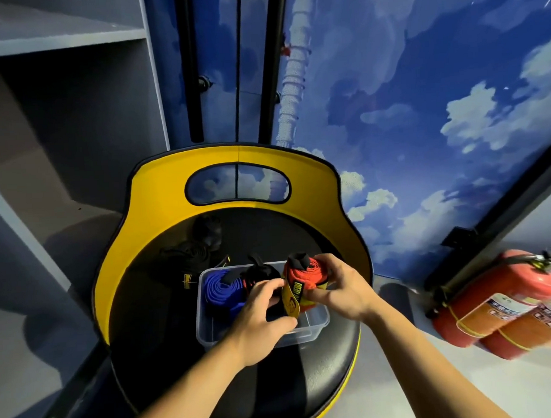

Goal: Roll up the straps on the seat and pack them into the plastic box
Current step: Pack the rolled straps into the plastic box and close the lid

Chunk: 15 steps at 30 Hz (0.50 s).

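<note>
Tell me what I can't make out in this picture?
- Head view: the clear plastic box floor, hidden by both hands.
- The rolled red strap underside, covered by the right hand.
- The black straps on the black seat: too dark to count.
- The yellow tab lettering at the left hand: too small.

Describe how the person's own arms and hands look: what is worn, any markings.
Both forearms are bare as far as the frame shows: no sleeves, no gloves. The left hand and right hand show no rings, watch, bands or markings. Each arm enters from the bottom edge.

Bare forearms, no sleeves, bare hands (303, 305)
</note>
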{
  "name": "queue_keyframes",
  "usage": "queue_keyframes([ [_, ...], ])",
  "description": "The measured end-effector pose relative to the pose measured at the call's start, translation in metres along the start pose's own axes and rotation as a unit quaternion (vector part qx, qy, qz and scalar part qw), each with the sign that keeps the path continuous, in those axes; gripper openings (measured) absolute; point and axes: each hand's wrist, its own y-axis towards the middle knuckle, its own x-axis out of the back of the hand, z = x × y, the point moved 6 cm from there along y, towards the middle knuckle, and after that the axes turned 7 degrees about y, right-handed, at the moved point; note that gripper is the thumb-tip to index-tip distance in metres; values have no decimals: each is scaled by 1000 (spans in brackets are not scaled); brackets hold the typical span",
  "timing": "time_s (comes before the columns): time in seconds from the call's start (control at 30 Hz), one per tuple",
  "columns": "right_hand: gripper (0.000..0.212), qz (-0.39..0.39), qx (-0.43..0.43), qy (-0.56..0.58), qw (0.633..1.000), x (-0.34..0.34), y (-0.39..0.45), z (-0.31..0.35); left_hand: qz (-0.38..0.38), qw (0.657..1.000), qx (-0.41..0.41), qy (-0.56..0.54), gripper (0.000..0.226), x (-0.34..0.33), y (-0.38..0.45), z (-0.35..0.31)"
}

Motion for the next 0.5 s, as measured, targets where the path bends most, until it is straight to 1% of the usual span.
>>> queue_keyframes([
  [0.13, 63, 6, 11, -27, 1000, -3, 1, 3, -15, 1000, 0, 19, 64, 1, 0, 2],
  [0.27, 61, 2, 15, -45, 999, -6, -2, 2, -22, 998, -2, 62, 56, -1, 0, 3],
  [0.4, 73, 0, 40, -69, 997, -13, -4, 4, -25, 997, 11, 73, 51, 2, 0, 7],
  [0.5, 72, -7, 63, -78, 995, -16, -6, 6, -41, 996, 16, 71, 49, 4, 0, 6],
])
